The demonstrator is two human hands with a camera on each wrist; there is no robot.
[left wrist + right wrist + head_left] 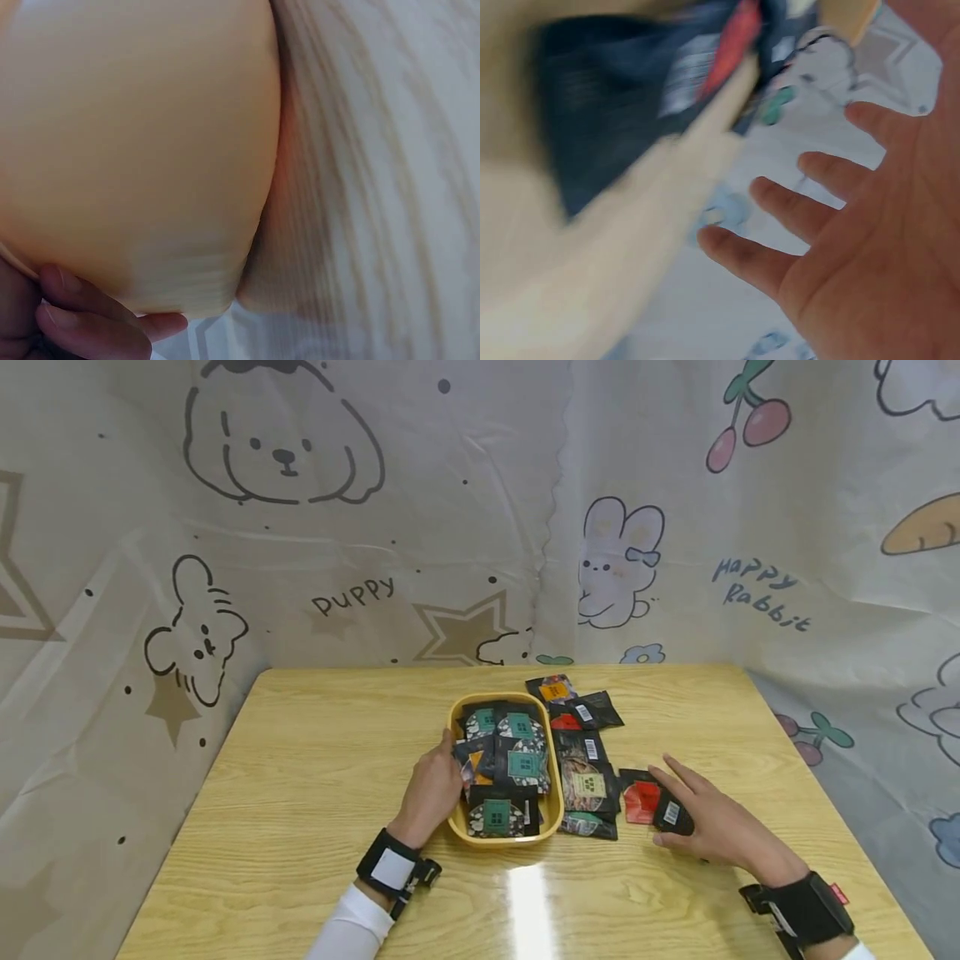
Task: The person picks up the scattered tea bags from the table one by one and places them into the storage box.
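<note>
A tray (506,842) stands midway between the left and right edges of the desk (322,777), with sachets (522,765) lying in it. The left hand (431,792) is at its left rim. Just right of the tray, a row of overlapping sachets (588,783) runs toward the far edge. Farther right, more sachets (642,802) lie beside the right hand (712,825). A cloth (465,468) hangs behind the desk.

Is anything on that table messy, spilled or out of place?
The loose packets look untidy: they overlap at mixed angles on the table, right of the yellow tray in the head view. I see no spill.
</note>
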